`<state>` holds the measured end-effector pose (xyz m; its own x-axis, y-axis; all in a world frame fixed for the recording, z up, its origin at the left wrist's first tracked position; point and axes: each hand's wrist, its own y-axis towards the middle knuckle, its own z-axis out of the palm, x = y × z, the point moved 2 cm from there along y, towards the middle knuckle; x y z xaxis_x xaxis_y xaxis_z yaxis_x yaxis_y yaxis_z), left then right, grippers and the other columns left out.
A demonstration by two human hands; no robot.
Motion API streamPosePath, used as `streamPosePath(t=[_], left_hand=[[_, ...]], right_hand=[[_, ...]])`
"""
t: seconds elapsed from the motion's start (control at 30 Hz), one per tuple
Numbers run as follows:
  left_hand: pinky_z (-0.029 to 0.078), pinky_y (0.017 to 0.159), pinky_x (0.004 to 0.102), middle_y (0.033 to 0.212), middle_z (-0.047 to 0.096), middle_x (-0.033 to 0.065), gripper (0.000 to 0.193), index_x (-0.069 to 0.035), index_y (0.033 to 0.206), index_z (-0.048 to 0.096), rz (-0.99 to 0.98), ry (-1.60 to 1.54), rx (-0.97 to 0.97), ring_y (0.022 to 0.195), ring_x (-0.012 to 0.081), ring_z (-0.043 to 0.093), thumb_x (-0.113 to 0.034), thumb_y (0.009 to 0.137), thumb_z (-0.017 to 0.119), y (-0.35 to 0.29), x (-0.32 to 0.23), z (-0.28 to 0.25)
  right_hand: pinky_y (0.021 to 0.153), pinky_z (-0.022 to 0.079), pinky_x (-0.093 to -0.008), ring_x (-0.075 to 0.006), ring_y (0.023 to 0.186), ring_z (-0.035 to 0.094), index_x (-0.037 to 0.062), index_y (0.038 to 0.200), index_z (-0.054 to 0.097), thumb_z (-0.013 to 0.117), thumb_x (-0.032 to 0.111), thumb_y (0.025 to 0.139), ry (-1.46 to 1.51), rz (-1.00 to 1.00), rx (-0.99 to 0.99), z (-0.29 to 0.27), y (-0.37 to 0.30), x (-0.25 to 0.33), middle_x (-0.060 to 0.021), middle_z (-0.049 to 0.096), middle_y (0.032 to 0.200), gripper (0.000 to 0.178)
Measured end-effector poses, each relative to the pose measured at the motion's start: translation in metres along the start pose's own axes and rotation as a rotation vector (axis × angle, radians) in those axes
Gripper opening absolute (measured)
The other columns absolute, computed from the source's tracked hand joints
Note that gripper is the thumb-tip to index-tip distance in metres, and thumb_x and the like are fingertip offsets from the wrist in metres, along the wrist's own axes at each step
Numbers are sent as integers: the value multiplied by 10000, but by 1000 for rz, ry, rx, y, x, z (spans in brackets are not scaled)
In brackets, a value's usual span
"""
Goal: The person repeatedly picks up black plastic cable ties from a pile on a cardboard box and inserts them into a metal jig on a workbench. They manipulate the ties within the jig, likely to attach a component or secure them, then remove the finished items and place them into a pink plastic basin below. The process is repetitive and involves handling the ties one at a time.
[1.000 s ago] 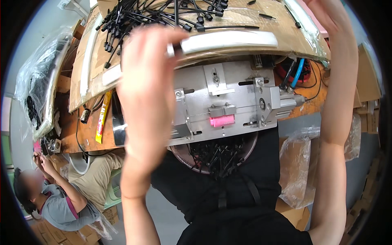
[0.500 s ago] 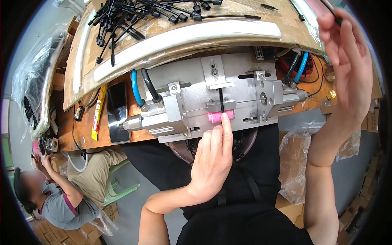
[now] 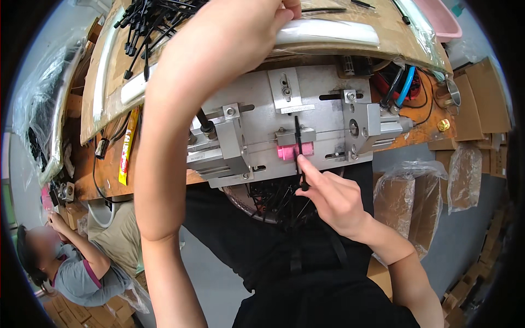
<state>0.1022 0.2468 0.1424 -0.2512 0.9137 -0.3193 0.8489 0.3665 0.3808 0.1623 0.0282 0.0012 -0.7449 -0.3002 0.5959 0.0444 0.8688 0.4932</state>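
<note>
My right hand (image 3: pixel 336 199) pinches the near, knobbed end of a slim black rod (image 3: pixel 298 134) between thumb and forefinger. The rod lies lengthwise over a pink block (image 3: pixel 287 152) in the middle of a metal fixture (image 3: pixel 257 90). My left hand (image 3: pixel 262 24) reaches to the cardboard-covered surface (image 3: pixel 394 41) beyond the fixture. Its curled fingers, partly cut off by the top edge, close on the end of another black rod (image 3: pixel 325 10). Several loose black rods with knobs (image 3: pixel 145 24) are heaped to its left, partly behind my forearm.
Metal cylinder blocks flank the fixture, one at left (image 3: pixel 221 147) and one at right (image 3: pixel 363 128). A blue hose (image 3: pixel 404 87) rises at right. A dark bowl (image 3: pixel 240 199) of black parts sits below the fixture. At far left another person (image 3: pixel 82 268) sits working.
My left hand has left the rod over the pink block and gone up to the cardboard. My right hand has come down from the upper right and now pinches the rod at the block.
</note>
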Motion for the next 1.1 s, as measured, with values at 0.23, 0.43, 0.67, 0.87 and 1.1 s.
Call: streamPosePath(t=[0.23,0.43,0.67,0.87,1.1], left_hand=[[493,814,354,990,657,151,170,-3,1035,641,29,-54,36,915,284,616,14,869,608,-8,-13,-25],[432,797,362,901,599,122,442,-16,1208,598,-47,243,-295,855,265,556,-10,779,703,-67,-47,-8],[415,713,307,910,537,57,527,58,1287,564,-194,285,-64,775,189,506,-70,782,647,-156,-103,79],[421,779,365,960,511,69,688,33,1363,487,-322,228,17,850,235,478,-62,731,740,-153,-102,109],[437,775,380,954,518,74,695,10,1359,500,-331,223,19,839,248,492,-70,717,755,-154,-97,102]], right_hand=[[516,464,-324,-191,584,573,-24,1320,546,748,-26,738,5,44,34,-6,12,4,-59,538,649,616],[536,486,-291,-182,648,632,-8,1079,672,706,38,817,-357,-293,-158,-76,97,-6,-81,665,786,268],[737,536,-415,-318,809,669,-19,1093,617,547,23,872,-746,-140,132,-80,238,-17,-222,673,895,235],[676,526,-327,-199,722,652,-2,1089,661,530,100,911,-265,269,-34,-119,230,8,-159,697,858,244],[554,480,-229,-124,722,642,-24,1019,676,667,9,846,152,-27,-262,-126,123,-19,-118,711,947,177]])
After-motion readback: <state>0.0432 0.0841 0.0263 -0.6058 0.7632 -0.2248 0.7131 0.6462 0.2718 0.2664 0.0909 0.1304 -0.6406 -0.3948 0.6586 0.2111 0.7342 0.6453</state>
